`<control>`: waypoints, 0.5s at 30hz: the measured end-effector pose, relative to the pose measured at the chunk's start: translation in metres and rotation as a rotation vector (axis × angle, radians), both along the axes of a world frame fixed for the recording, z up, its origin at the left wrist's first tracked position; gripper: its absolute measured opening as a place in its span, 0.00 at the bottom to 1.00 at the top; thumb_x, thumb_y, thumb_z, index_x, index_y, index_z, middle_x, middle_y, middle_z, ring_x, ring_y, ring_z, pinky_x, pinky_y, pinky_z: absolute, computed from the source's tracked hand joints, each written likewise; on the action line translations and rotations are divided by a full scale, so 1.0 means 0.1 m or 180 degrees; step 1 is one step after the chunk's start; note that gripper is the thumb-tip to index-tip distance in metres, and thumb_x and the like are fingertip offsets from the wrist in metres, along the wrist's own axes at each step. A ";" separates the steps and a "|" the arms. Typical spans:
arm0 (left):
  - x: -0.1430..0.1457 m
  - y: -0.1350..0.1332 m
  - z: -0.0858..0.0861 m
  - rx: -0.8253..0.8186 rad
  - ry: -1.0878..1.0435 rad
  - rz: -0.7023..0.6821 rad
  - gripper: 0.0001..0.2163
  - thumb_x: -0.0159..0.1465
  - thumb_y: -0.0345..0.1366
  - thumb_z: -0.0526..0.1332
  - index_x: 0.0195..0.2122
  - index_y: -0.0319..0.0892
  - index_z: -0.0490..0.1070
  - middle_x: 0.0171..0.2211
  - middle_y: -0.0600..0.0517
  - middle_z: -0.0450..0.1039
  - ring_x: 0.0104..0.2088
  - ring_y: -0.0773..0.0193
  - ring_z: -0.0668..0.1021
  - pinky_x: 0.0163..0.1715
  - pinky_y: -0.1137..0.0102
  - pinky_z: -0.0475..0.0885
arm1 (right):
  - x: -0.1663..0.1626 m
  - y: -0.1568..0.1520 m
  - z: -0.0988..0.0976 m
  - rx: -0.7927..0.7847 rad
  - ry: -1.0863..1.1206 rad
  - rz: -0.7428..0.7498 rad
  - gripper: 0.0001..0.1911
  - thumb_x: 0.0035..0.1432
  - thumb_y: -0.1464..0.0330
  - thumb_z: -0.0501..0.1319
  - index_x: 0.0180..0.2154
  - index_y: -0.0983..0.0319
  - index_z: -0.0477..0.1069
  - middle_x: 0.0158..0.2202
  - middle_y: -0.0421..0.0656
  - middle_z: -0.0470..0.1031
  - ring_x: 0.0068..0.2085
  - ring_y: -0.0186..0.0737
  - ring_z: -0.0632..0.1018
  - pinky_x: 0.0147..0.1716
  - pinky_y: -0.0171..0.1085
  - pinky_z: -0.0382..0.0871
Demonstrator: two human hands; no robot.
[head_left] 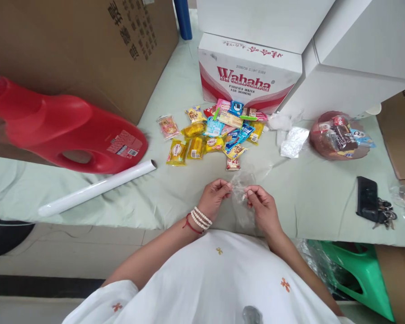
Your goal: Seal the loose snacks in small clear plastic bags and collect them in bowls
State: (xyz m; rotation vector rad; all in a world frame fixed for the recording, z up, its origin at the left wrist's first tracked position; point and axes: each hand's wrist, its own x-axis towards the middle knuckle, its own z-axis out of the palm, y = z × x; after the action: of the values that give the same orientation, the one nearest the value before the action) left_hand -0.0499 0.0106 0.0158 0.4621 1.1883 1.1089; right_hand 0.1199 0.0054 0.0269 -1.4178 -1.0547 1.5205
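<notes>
Between my two hands is a clear plastic bag (245, 211), its top edge pinched from both sides. My left hand (213, 197), with a beaded bracelet (200, 219) at the wrist, grips the bag's left edge between thumb and fingers. On the other edge, my right hand (263, 206) pinches it the same way. The bag hangs toward the table's front edge and nothing shows inside it. Just beyond the hands lies a pile of wrapped snacks (214, 128), yellow, blue and pink. A small red-and-white packet (233, 163) is the one nearest the bag.
Behind the snacks stands a Wahaha water carton (246, 74). A red jug (77, 130) and a white tube (97, 188) lie left. To the right are crumpled silvery wrap (294, 142), a bowl of snacks (324, 150), and a black case (367, 197) with keys (386, 213).
</notes>
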 end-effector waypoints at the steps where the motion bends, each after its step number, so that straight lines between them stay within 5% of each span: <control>1: -0.02 0.00 0.01 -0.0053 -0.0122 0.0050 0.18 0.50 0.47 0.76 0.28 0.40 0.73 0.28 0.55 0.74 0.31 0.68 0.75 0.35 0.72 0.73 | 0.03 0.00 0.00 -0.0016 0.0074 -0.0135 0.13 0.61 0.55 0.67 0.39 0.58 0.78 0.31 0.38 0.72 0.28 0.32 0.67 0.28 0.33 0.63; 9: -0.24 -0.07 0.01 -0.0278 -0.0438 0.0242 0.25 0.48 0.50 0.77 0.32 0.43 0.65 0.36 0.53 0.76 0.39 0.61 0.82 0.41 0.63 0.79 | 0.37 -0.04 -0.03 -0.0091 0.0838 -0.1047 0.12 0.58 0.57 0.69 0.36 0.56 0.72 0.41 0.40 0.74 0.41 0.38 0.76 0.41 0.39 0.73; 15: 0.01 0.01 0.07 0.0066 0.0643 -0.0525 0.21 0.60 0.57 0.64 0.37 0.43 0.72 0.38 0.50 0.74 0.40 0.60 0.77 0.34 0.68 0.75 | 0.35 -0.13 -0.01 0.0173 0.0408 -0.0181 0.11 0.65 0.57 0.65 0.36 0.57 0.74 0.39 0.41 0.75 0.41 0.39 0.75 0.47 0.40 0.70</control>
State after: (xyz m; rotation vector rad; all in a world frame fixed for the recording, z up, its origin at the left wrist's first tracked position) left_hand -0.0485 0.0119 0.0223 0.6887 1.2902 0.9495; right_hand 0.1544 -0.0072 0.0257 -1.2848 -0.9630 1.5094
